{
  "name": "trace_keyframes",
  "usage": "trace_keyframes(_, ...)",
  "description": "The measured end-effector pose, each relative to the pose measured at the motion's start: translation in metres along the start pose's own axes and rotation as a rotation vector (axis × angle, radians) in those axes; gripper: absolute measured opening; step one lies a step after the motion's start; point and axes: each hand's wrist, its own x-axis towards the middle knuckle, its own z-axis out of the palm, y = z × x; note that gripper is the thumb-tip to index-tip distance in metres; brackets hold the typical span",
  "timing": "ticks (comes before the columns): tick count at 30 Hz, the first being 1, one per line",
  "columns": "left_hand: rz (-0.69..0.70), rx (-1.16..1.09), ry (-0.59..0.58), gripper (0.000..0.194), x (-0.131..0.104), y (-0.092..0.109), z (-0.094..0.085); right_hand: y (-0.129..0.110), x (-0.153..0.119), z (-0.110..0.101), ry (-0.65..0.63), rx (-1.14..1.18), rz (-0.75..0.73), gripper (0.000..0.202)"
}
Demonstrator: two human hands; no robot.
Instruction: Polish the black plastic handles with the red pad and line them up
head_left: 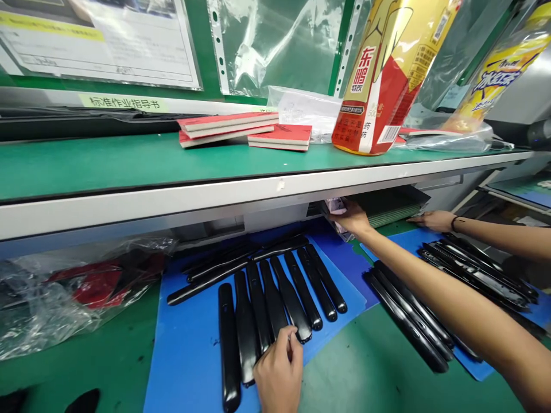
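My left hand (280, 367) is at the near ends of a row of long black glossy plastic pieces (280, 287). Its thumb and index finger are pinched together; whatever is between them is too small to make out. The pieces lie side by side on a blue mat (185, 344), with more black strips (215, 275) across behind them. My right hand (350, 219) reaches under the shelf, its fingers closed around a pale pinkish packet (336, 206), partly hidden by the hand and the shelf edge.
Another person's hand (433, 220) with a black wristband rests by a dark green stack (396, 206). More black pieces (408, 315) lie at right. A shelf (129, 166) overhead carries red pads (228, 126) and a drink bottle (387, 80). Clear plastic bags (47, 298) lie left.
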Motion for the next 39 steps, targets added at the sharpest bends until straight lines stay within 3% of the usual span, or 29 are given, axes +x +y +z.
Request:
trace_keyframes(3,0.001,-0.006,-0.026,0.024,0.000,-0.001,-0.001,0.016,-0.033,0.030,-0.043,-0.068,0.054,0.038)
trace_keyframes(6,0.011,-0.019,-0.033,0.021,0.000,-0.002,-0.001,0.028,-0.045,0.057,-0.072,-0.130,0.104,0.036)
trace_keyframes(17,0.025,-0.056,-0.039,0.022,0.005,0.003,-0.006,0.036,-0.004,0.139,0.055,-0.300,0.174,0.043)
trace_keyframes(20,0.037,-0.064,-0.033,0.022,0.006,0.004,-0.006,0.043,0.003,0.147,0.064,-0.318,0.181,0.045)
trace_keyframes(27,0.021,-0.067,-0.037,0.024,0.004,0.005,-0.007,0.073,0.012,0.143,0.050,-0.391,0.141,0.050)
trace_keyframes(34,0.012,-0.060,-0.013,0.022,-0.003,0.001,0.003,0.075,0.037,0.163,0.131,-0.435,0.083,0.048)
trace_keyframes(39,0.007,-0.055,0.030,0.025,-0.001,0.003,0.007,0.079,0.060,0.163,0.154,-0.434,0.034,0.044)
